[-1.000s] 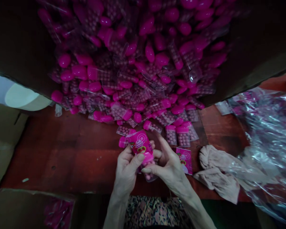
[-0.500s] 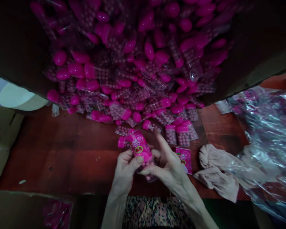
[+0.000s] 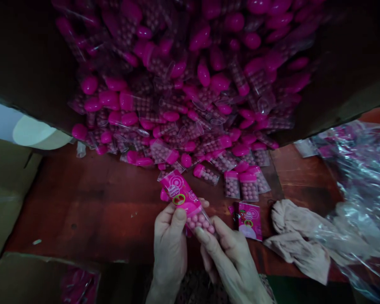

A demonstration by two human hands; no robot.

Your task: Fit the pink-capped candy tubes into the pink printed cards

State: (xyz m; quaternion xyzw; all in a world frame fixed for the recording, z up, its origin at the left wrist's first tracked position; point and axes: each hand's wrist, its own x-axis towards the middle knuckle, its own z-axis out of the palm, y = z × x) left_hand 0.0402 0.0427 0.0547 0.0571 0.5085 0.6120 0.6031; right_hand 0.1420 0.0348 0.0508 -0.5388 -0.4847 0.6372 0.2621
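Holding one pink-capped container (image 3: 200, 221) between the left hand (image 3: 169, 236) and the right hand (image 3: 228, 249), tilted, above the near part of the table (image 3: 91, 202). Pinching with the left hand, nearly closed, with thumb in front near the cap and fingers mostly behind, likely to fix the printed wrapper (image 3: 176, 185) against the container. Closing the right hand lightly on the clear lower end, by thumb over the pink balls and bent fingers, probably to give a second support against turning. Cannot tell how hard to judge the pressing of the hidden fingertips. Facing the printed side upward, perhaps for easy control by eye. Having, beyond both hands, a pile of similar containers (image 3: 190, 114) between dark box walls (image 3: 332, 84), apparently for short reaching. Finding ahead of the right hand some loose containers (image 3: 248, 189), flat at the near edge of the pile, and just right of this hand one printed packet (image 3: 251, 223), picture up. Farther right, noticing a pale cloth (image 3: 286, 217) and clear plastic (image 3: 364, 185), placed sideways maybe to leave working room for the hands.
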